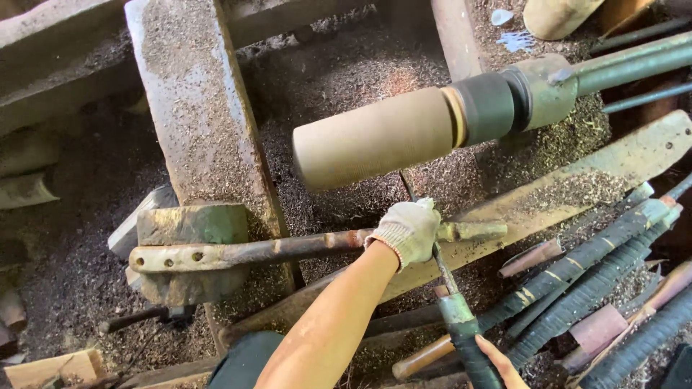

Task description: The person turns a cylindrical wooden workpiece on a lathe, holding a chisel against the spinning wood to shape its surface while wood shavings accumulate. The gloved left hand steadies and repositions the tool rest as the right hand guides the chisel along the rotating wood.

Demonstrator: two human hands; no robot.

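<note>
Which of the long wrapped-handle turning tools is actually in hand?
The green-collared, black-wrapped tool: the bare right hand grips its handle, the gloved left hand steadies its shaft. The other wrapped tools lie untouched at right.

wooden cylinder (pixel 371 140): tan | glove (pixel 409 229): white, orange cuff | tool rest bar (pixel 288 248): rusty brown

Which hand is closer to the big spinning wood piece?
Left. The gloved left hand rests on the metal bar just below the wood piece. The bare right hand is farther down, near the picture's bottom edge, holding the tool handle.
</note>
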